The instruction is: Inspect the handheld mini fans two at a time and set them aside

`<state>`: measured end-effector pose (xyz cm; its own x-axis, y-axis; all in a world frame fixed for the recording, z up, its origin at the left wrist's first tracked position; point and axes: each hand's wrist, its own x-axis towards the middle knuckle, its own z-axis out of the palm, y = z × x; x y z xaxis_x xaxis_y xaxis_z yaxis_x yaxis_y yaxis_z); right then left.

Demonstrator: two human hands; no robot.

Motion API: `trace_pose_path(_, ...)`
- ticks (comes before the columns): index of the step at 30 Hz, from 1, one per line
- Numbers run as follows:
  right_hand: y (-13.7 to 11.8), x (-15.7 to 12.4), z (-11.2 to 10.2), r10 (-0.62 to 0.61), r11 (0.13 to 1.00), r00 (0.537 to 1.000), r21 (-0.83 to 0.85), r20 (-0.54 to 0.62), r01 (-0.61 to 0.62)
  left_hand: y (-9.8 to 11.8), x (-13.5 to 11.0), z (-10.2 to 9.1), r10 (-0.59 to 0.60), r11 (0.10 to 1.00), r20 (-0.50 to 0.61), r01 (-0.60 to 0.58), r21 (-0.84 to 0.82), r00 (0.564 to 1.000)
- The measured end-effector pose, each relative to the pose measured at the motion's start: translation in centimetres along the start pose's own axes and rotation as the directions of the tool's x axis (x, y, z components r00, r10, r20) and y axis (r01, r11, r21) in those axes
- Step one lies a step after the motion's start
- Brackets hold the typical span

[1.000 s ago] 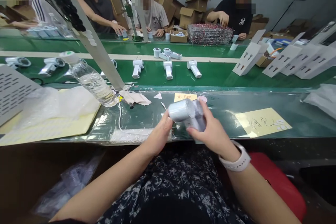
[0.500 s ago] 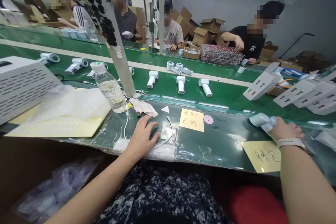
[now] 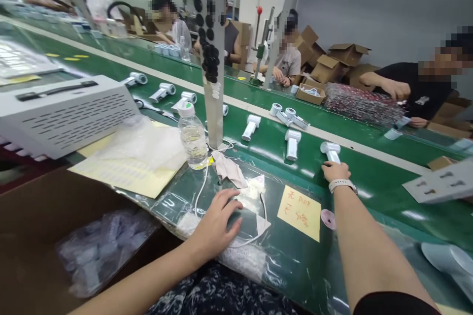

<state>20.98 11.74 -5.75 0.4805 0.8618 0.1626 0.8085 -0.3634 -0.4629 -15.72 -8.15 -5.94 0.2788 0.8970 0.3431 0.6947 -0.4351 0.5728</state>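
My right hand point(image 3: 336, 172) reaches over the green belt, its fingers closed around the handle end of a pale hair-dryer-shaped device point(image 3: 330, 150) with a round barrel head. The palm side is hidden. My left hand point(image 3: 221, 219) rests on the bench with fingers apart and nothing in it, beside a white cable point(image 3: 264, 206) and a crumpled cloth point(image 3: 229, 170). Two like devices lie on the belt left of my right hand: one device point(image 3: 293, 145) and another device point(image 3: 251, 127). A larger-looking pale device point(image 3: 449, 261) lies at the lower right, partly cut off.
A water bottle point(image 3: 192, 138) stands by a metal post point(image 3: 214, 108). Handwritten yellow paper point(image 3: 300, 212) lies on the bench. A vented grey box point(image 3: 74, 118) is at left, above a carton of bagged parts point(image 3: 99, 251). Several co-workers sit across the belt; a white stand point(image 3: 439, 182) is at right.
The view has turned left. My right hand has left a pale device on the right of the bench and moved to one on the belt. My left hand stays on the bench.
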Motion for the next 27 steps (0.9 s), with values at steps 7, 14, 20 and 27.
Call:
trace_pose_path(7,-8.5,-1.9,6.2,0.08,0.992,0.997,0.096,-0.002,-0.079,0.3,0.1,0.0,-0.036,0.999,0.015,0.036,-0.034,0.999)
trace_pose_path(14,-8.0,-6.0,2.9,-0.004,0.972,1.0,0.234,0.023,-0.001,0.3,0.5,-0.4,-0.092,0.99,0.046,0.096,-0.102,0.995)
trace_pose_path(20,-8.6,-15.9,-1.9,-0.431,0.828,0.902,0.401,0.008,0.392,0.6,1.5,-0.1,-0.169,0.891,0.191,0.233,-0.391,0.967)
trace_pose_path(27,-9.1,-25.6,-3.3,-0.623,0.7,0.782,0.431,-0.019,0.569,3.4,6.1,2.0,-0.328,-0.235,0.32,0.251,-0.939,0.889)
